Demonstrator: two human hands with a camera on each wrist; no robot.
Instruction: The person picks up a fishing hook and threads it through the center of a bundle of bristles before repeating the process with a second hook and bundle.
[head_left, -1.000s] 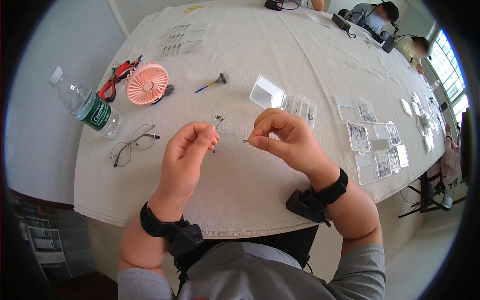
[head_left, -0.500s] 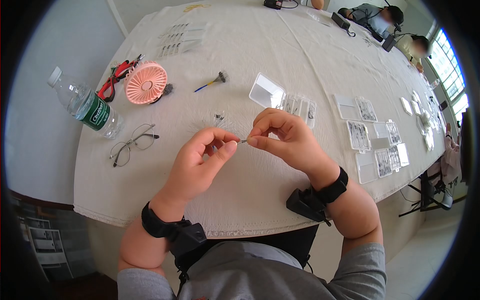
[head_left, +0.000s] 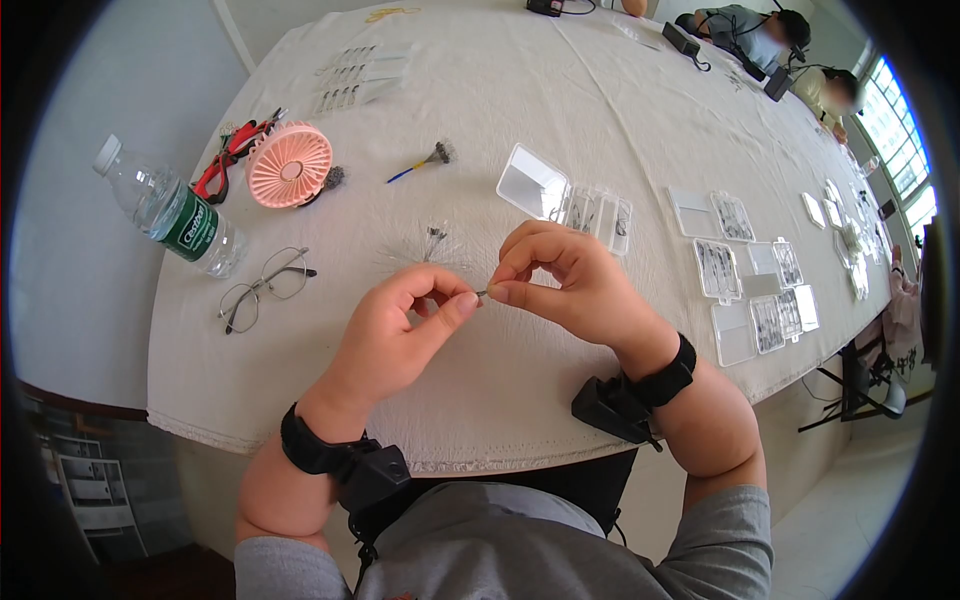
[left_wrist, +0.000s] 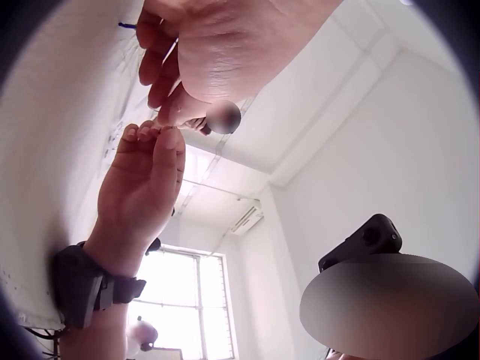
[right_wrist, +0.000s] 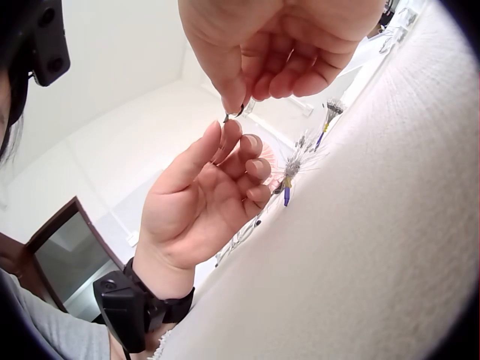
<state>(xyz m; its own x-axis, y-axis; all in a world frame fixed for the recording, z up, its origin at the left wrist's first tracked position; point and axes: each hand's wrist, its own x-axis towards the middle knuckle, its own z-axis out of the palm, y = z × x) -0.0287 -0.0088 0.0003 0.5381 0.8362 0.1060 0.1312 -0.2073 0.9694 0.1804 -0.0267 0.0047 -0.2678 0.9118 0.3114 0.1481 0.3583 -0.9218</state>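
A small dark piece (head_left: pixel 482 293) spans the fingertips of both hands in the head view. My left hand (head_left: pixel 385 335) pinches its left end between thumb and forefinger; my right hand (head_left: pixel 570 275) pinches the other end. In the right wrist view the thin piece (right_wrist: pixel 238 112) shows between the fingertips of the right hand, above those of the left hand (right_wrist: pixel 206 199). Behind the left hand a bundle of fine wires (head_left: pixel 435 240) lies fanned out on the cloth. What exactly the piece is, I cannot tell.
Left stand a bottle (head_left: pixel 190 228), glasses (head_left: pixel 265 285), a pink fan (head_left: pixel 290 165) and red-handled pliers (head_left: pixel 235 157). Another wire bundle (head_left: pixel 435 155) lies farther back. An open clear case (head_left: pixel 600 215) sits behind the right hand, with several more cases (head_left: pixel 717 272) to the right.
My left hand has moved right, away from the wire bundle, and its fingertips have met the small piece in my right hand. Both hands then lowered slightly toward me.
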